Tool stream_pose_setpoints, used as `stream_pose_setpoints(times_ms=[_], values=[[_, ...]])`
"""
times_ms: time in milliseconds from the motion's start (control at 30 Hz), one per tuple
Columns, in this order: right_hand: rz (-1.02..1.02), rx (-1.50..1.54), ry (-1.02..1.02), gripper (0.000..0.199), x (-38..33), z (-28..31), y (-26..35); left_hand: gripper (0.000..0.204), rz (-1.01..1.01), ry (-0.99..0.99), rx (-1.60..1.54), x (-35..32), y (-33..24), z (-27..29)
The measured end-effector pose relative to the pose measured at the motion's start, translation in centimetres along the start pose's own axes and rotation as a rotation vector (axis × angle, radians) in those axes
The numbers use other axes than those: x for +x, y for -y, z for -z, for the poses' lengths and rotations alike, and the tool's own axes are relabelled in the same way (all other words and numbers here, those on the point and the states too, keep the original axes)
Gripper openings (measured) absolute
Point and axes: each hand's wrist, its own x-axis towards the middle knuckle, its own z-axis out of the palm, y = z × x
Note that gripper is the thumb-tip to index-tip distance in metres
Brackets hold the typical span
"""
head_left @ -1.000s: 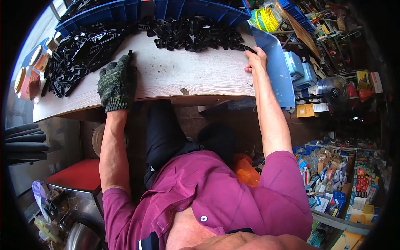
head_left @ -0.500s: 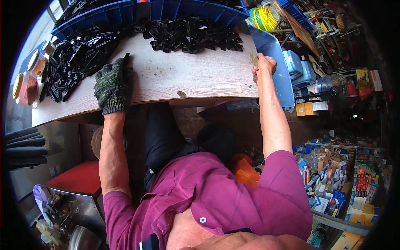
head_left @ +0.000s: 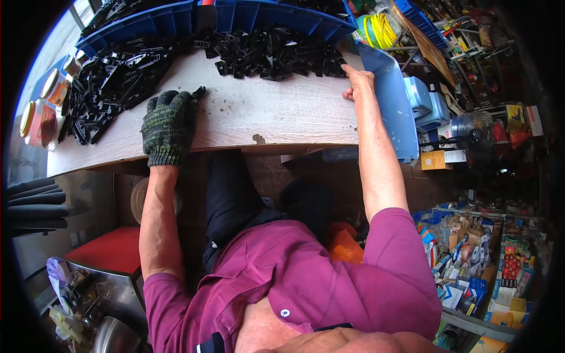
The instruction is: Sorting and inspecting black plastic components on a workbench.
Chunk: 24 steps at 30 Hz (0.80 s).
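Left hand: the left hand (head_left: 168, 126) wears a dark knitted glove and lies flat, palm down, on the wooden table (head_left: 276, 115); fingers are stretched toward 12 o'clock and hold nothing
Right hand: the right hand (head_left: 358, 82) is bare, at the table's right edge; fingers are curled loosely, the fingertips touch the table near the plastic parts; if it pinches a small piece, I cannot tell
Near left hand: a pile of long black plastic parts (head_left: 112, 82) lies at 10 o'clock of the glove, just beside the fingertips
Near right hand: a heap of small black plastic clips (head_left: 273, 53) lies at 10 o'clock of the right hand, very near
In the way: a light blue tray (head_left: 391, 106) leans at the table's right edge, at 3 o'clock of the right hand, touching the wrist side
Behind: blue plastic bins (head_left: 259, 15) stand along the far table edge at 12 o'clock
Arms: both forearms come up from the lower edge, nearly straight, well apart; sleeves are magenta
Packages left: round jars (head_left: 38, 115) with orange content and pale lids at 9 o'clock
Packages right: a yellow coil of cord (head_left: 382, 26) at 1 o'clock; many small coloured boxes (head_left: 506, 265) on shelves at 4 o'clock
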Motion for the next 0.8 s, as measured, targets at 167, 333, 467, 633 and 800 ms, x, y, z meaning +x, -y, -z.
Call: stream_pose_setpoints(times_ms=[167,333,467,633,800], values=[[0.0,0.015,0.012,0.03,0.0,-0.3,0.2,0.021,0.005,-0.027,0.001,0.0,0.3,-0.4],[-0.019,0.266,0.082,0.023,0.0,0.6,-1.1,0.025,0.026,-0.088,-0.048,-0.2,0.1,-0.2],[0.027,0.417,0.18,0.021,-2.1,2.0,-2.6,0.026,0.005,-0.279,-0.1,-0.8,0.3,-0.7],[0.04,0.629,0.368,0.022,-9.3,0.3,-3.2,0.028,-0.076,-0.429,-0.557,-2.6,-3.5,-2.3],[0.116,0.671,0.635,0.017,-16.0,-2.3,-4.8,0.033,-0.104,-0.196,-0.584,-1.6,-11.1,-2.8]])
